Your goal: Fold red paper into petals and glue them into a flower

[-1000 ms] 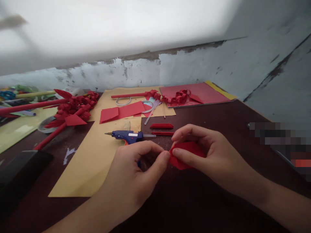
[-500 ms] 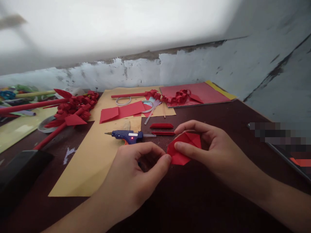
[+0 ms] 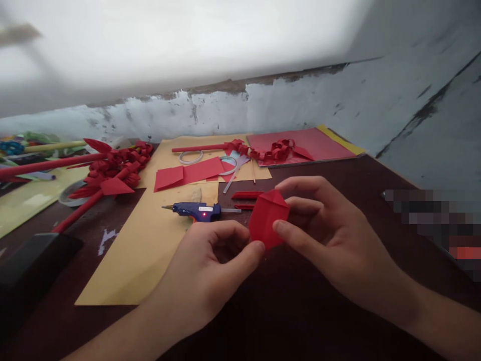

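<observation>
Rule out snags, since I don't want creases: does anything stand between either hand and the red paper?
Nothing visible does: the left hand pinches the red paper at its lower edge, and the right hand holds its right side. The glue gun and two red strips lie beyond.

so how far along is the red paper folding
Two narrow folded red paper pieces beyond the hands look done. In hand is a creased red paper piece, held by the left hand and right hand. It is spread wide, unlike those two, so more folding probably remains; how many more pieces, I can't tell.
</observation>
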{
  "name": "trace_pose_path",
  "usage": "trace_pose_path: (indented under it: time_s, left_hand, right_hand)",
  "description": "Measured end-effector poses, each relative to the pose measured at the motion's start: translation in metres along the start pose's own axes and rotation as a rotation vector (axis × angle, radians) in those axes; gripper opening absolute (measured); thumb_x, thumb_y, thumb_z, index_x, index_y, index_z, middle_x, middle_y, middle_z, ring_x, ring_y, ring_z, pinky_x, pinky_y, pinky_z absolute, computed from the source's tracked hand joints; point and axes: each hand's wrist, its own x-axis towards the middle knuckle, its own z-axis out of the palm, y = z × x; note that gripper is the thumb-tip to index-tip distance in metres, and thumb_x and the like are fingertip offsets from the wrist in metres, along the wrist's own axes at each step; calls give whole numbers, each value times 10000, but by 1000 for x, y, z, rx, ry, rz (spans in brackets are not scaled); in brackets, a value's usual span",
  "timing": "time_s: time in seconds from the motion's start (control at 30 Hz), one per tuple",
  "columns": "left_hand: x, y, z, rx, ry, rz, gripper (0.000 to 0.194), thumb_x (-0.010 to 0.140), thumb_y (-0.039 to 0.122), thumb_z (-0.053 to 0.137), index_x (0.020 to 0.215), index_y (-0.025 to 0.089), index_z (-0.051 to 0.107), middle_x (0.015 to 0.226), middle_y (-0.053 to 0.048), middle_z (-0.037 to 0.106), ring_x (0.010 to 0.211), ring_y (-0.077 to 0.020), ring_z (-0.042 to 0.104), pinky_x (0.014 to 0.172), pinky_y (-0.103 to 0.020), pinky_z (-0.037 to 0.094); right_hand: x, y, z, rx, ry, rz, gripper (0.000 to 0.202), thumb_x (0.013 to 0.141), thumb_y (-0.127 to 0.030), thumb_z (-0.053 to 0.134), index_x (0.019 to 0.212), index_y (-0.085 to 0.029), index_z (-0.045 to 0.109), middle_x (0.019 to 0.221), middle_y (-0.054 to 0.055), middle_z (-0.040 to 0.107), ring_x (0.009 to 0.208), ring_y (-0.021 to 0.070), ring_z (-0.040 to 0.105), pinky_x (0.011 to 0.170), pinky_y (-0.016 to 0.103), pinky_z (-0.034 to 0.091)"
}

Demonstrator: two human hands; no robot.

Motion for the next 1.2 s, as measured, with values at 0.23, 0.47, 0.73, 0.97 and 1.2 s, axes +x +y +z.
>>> trace_pose_path:
  time_s: [0.23,0.47,0.73,0.97,1.2]
  left_hand:
    - [-1,-2,-2,58,73,77,268,963,423,708,837,190,746,754,1,662,680,-132,552,589,-232,409]
    - [-2,2,0,129,82,69,261,963,415,688,845,194,762,761,-5,686,666,-141,556,584,-251,410]
    - [1,0,0,60,77,54,248,956,425,713,855,202,761,751,2,677,672,-137,564,579,-234,414]
    - [-1,-1,1,38,81,68,243,956,407,729,829,203,764,733,11,671,658,-124,555,572,-224,406]
    - [1,-4,1,20,93,71,238,942,410,748,826,204,779,733,4,693,663,-128,567,571,-221,413]
  right_hand:
    - [-3,-11,-1,-262,-95,-34,68,930,-198,745,937,-265,747,867,-21,786,757,151,737,667,209,607]
    - [-2,-12,2,-200,-67,10,105,867,-173,811,909,-264,782,862,-34,805,759,138,746,672,178,609]
    - [-4,-12,3,-190,-16,26,120,844,-166,835,874,-272,785,835,-42,805,734,130,738,649,165,597]
    - [-4,-13,4,-174,-4,32,140,825,-151,832,812,-255,739,755,-36,744,667,125,678,582,174,553]
    - [-6,-12,5,-174,7,29,172,843,-172,819,779,-238,674,713,-41,669,625,107,612,548,161,519]
